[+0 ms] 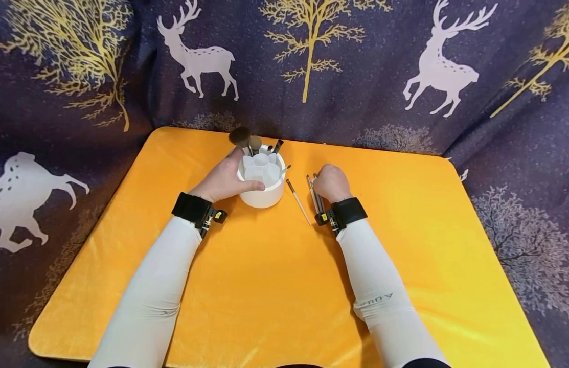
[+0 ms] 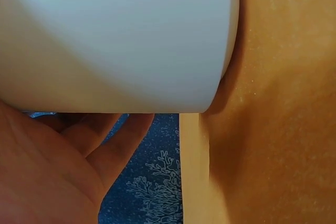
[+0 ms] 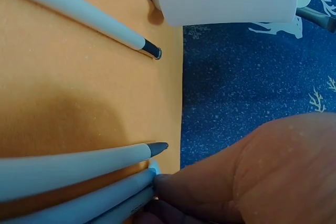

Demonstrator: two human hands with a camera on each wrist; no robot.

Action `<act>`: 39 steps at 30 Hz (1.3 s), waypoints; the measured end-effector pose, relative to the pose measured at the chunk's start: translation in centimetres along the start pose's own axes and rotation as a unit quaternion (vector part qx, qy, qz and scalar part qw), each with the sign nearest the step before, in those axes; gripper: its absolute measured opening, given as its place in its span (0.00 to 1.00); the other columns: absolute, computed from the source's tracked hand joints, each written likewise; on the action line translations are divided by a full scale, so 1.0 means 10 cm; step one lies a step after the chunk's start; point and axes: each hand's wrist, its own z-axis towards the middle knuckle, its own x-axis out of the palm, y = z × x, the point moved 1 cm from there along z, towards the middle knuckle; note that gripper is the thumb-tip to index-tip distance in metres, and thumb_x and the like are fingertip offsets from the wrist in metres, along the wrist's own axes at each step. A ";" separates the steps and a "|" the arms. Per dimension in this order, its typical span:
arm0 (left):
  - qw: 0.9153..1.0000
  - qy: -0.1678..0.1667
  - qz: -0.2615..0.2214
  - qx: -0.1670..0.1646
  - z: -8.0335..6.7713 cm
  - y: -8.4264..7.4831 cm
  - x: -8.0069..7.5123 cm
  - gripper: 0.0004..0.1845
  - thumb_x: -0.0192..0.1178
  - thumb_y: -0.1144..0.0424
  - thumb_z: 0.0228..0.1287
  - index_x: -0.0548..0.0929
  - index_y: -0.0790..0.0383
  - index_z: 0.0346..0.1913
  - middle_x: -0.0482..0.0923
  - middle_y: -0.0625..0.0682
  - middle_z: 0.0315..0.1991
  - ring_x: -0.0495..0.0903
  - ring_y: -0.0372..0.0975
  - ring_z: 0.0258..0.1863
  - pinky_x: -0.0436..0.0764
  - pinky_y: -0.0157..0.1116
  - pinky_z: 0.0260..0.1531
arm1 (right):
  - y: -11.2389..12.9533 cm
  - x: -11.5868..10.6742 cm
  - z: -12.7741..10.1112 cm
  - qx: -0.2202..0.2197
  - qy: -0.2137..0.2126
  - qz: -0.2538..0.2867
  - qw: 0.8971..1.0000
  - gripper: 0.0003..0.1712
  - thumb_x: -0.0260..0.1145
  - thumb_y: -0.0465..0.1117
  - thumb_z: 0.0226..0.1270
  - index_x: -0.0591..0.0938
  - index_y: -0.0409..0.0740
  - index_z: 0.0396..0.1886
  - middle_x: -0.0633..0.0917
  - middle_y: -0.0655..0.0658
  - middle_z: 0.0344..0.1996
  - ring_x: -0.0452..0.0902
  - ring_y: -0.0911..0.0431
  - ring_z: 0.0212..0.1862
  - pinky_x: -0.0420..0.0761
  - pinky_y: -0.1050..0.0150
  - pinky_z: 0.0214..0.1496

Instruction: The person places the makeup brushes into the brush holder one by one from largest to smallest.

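Head view: a smooth, cylindrical holder [image 1: 262, 199] bears fluffy brushes [image 1: 240, 136].

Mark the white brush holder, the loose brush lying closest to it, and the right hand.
White brush holder [image 1: 262, 199]: head view, on its outer front wall.
Loose brush [image 1: 300, 204]: head view, on its pale handle.
Right hand [image 1: 333, 183]: head view, on the back of the hand.

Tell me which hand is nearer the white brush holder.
Left. The left hand grips the white brush holder at its left side; the right hand is apart, off to its right, at loose brushes.
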 end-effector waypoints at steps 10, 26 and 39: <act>1.000 0.000 0.005 -0.003 0.00 -0.02 0.01 0.66 0.86 0.37 0.55 0.56 0.54 0.88 0.69 0.59 0.78 0.75 0.54 0.72 0.74 0.56 0.75 | -0.02 -0.01 -0.02 0.001 -0.002 0.005 1.000 0.23 0.63 0.36 0.80 0.80 0.43 0.18 0.68 0.50 0.14 0.67 0.51 0.21 0.67 0.59 0.27; 1.000 -0.001 -0.002 0.000 -0.02 -0.04 0.00 0.68 0.86 0.37 0.56 0.52 0.48 0.90 0.63 0.58 0.83 0.72 0.53 0.76 0.71 0.57 0.78 | -0.02 0.00 -0.06 0.003 -0.028 -0.041 0.999 0.20 0.65 0.36 0.75 0.80 0.44 0.19 0.74 0.46 0.17 0.73 0.48 0.23 0.67 0.58 0.24; 1.000 0.002 0.000 -0.006 -0.03 -0.03 0.01 0.67 0.86 0.37 0.55 0.53 0.49 0.90 0.64 0.58 0.82 0.72 0.53 0.75 0.71 0.56 0.78 | -0.01 -0.04 -0.05 -0.005 -0.086 0.010 0.996 0.28 0.68 0.41 0.77 0.71 0.48 0.12 0.62 0.51 0.11 0.61 0.52 0.17 0.59 0.60 0.21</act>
